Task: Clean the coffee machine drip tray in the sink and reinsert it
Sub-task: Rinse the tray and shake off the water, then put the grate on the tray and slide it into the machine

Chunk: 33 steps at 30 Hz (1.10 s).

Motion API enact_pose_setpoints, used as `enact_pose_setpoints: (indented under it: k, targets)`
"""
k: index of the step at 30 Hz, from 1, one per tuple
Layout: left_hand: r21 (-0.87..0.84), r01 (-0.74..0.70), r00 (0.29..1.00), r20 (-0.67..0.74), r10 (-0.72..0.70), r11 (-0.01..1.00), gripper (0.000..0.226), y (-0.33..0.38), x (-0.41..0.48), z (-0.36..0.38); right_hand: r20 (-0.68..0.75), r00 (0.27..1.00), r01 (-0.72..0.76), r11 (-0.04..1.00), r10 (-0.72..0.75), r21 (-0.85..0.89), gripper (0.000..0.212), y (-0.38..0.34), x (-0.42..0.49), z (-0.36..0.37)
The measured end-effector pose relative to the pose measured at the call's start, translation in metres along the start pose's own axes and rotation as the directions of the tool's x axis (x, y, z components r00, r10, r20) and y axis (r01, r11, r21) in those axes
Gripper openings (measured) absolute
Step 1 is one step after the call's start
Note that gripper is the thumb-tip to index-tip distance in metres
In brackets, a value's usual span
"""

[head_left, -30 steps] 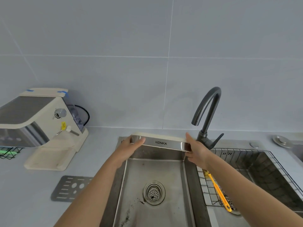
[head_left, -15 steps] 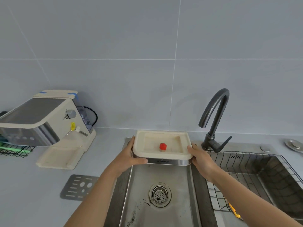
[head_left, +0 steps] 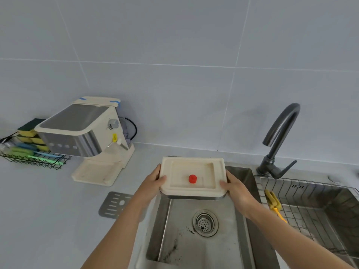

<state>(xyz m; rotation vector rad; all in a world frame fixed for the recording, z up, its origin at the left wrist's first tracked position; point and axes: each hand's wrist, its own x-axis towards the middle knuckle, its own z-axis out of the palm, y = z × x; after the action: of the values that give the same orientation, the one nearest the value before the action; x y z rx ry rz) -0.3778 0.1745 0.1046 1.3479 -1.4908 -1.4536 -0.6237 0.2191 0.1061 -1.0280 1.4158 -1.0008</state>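
The left hand (head_left: 153, 183) and right hand (head_left: 236, 188) grip opposite ends of the cream drip tray (head_left: 192, 176) (a red knob (head_left: 192, 179) at its middle), holding it open side up above the sink (head_left: 196, 235), with the coffee machine (head_left: 87, 133) on the counter to the left.

A pale grey counter (head_left: 48, 220) runs beneath a wall of large grey tiles (head_left: 174, 45). At far left, a black wire basket (head_left: 33, 161) holds yellow-and-green sponges (head_left: 29, 133) and green and blue brushes (head_left: 37, 152). A perforated metal grate (head_left: 114, 204) lies flat on the counter. At right, a wire rack (head_left: 310, 191) sits in a second basin, with a yellow brush (head_left: 273, 200) resting on its left edge.
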Motion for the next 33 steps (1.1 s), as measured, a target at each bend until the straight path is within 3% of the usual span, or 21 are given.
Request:
enact_pose_setpoints:
  k: [14, 19, 22, 33]
  targets:
    - [0.016, 0.071, 0.997, 0.027, -0.071, 0.997, 0.054, -0.078, -0.039, -0.184, -0.002, 0.999, -0.047, 0.996, 0.048, 0.071, 0.045, 0.031, -0.002, 0.203]
    - [0.079, 0.140, 0.988, 0.058, -0.145, 0.987, 0.052, -0.105, -0.056, -0.234, -0.016, 0.998, -0.063, 0.997, 0.064, 0.047, 0.058, 0.049, -0.009, 0.260]
    - [0.107, 0.202, 0.975, 0.066, -0.210, 0.973, 0.049, -0.121, -0.067, -0.245, -0.015, 0.993, -0.119, 0.993, 0.119, 0.001, 0.069, 0.064, -0.019, 0.279]
    - [0.090, 0.401, 0.915, 0.014, -0.404, 0.912, 0.053, -0.155, -0.087, -0.234, -0.091, 0.952, -0.303, 0.941, 0.292, -0.148, 0.073, 0.088, -0.039, 0.293]
